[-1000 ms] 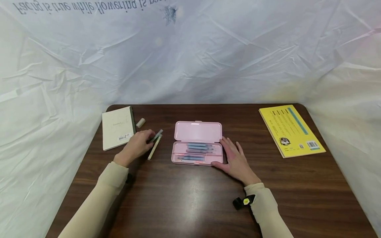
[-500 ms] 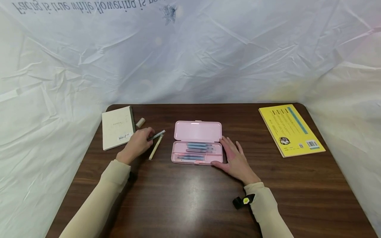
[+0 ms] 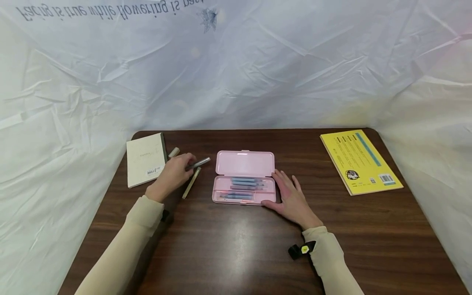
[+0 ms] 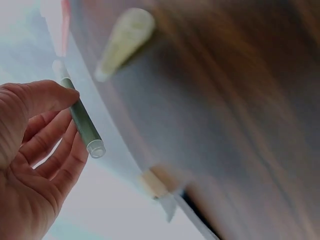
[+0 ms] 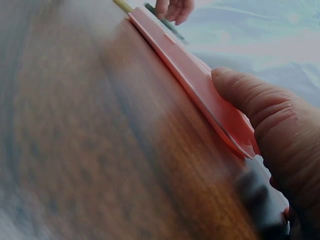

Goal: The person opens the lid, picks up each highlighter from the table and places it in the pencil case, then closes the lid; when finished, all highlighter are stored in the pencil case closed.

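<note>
My left hand (image 3: 172, 175) pinches a dark green pen (image 4: 84, 120) with a clear end between thumb and fingers, raised off the table in the left wrist view. A pale yellow pen (image 3: 191, 183) lies on the table beside that hand. A pink pencil case (image 3: 245, 162) lies with its lid open at the middle, several blue and pinkish pens (image 3: 243, 183) inside its tray. At the case's right end rests my right hand (image 3: 293, 207), fingers extended and spread; its thumb (image 5: 250, 95) touches the front side and a fingertip is at the hinge corner.
A cream notebook (image 3: 145, 157) lies at the far left, with a small whitish eraser-like block (image 3: 174, 152) next to it. The yellow book (image 3: 361, 162) is at the far right of the brown table (image 3: 236, 254). White sheeting (image 3: 239, 82) hangs behind.
My left hand has lifted the green pen from beside the yellow pen and shifted it slightly right, towards the pencil case. The right hand has stayed put.
</note>
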A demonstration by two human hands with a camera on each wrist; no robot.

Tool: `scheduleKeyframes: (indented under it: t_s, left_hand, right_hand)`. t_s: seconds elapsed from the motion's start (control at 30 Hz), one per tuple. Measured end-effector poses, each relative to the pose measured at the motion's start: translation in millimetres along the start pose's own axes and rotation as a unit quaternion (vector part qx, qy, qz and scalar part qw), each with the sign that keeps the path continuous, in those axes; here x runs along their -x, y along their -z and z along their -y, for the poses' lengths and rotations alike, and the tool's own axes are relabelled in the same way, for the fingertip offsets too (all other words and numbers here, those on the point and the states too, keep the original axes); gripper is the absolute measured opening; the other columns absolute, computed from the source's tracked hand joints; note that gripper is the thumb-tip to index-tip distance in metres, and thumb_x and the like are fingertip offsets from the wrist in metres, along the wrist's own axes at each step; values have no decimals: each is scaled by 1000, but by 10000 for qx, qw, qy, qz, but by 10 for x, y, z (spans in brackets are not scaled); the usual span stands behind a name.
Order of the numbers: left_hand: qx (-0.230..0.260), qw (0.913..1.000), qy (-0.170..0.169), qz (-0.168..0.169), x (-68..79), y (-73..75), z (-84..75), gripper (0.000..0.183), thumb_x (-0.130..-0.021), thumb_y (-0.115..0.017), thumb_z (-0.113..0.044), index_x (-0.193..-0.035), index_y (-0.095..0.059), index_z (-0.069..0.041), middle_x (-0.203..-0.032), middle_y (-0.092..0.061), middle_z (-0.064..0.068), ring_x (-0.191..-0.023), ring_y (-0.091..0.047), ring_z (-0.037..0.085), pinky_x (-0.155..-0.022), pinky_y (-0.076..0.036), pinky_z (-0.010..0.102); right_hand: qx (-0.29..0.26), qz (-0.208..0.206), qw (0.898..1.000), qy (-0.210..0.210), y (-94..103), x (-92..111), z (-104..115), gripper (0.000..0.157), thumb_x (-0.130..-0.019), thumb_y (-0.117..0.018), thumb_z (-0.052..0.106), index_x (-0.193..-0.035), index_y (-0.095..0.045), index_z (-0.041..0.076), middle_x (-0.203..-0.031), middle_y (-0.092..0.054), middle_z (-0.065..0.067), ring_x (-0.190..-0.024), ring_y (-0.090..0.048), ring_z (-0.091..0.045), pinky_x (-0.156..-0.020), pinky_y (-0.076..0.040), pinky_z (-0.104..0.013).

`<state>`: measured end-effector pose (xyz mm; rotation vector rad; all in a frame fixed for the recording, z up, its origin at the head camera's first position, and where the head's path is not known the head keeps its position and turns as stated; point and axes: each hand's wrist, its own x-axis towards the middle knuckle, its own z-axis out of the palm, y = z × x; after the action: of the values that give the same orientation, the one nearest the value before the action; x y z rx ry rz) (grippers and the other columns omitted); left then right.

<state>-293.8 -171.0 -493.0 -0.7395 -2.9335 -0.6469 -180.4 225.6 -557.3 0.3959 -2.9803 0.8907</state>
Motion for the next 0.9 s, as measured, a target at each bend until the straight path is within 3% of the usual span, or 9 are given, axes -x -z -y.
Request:
scheduleKeyframes:
  t_s: [0.27,0.47,0.7,0.9]
  left_hand:
    - [481,9988,-27,58,-93,7,-368,28,-93,-76,0,-120,-69,-3,-110,-73,13,-100,-71,29,-86,-58,49]
    - [856,9962,-91,142,-169,-83,-623,31,-92,-78,-1,-122,-70,-4,-110,-73,9,-99,-71,24,-87,-59,44]
    - [844,9943,-573,325,-253,-244,-890,33,-91,-80,-2,-122,-70,-3,-105,-73,8,-96,-70,23,-86,-58,43]
    - [733,9909,-875,715,-308,-406,-1099,30,-95,-73,-3,-125,-69,-6,-105,-73,4,-96,-69,19,-86,-57,41]
  right_hand:
    - [47,-69,9999,108,8,11,6,104,-87,-77,61,-163,-34,6,-171,-30,-18,-160,-23,-36,-127,-5,-60]
    - [81,-62,9999,98,7,17,9,103,-87,-77,61,-163,-35,6,-171,-30,-18,-159,-24,-37,-127,-6,-60]
    - [72,-68,9999,94,3,16,1,102,-87,-77,61,-163,-35,6,-171,-30,-18,-160,-22,-36,-127,-5,-60]
    - [77,-24,9999,80,8,4,3,102,-88,-77,62,-163,-35,6,-171,-30,-19,-160,-23,-36,-127,-5,-60]
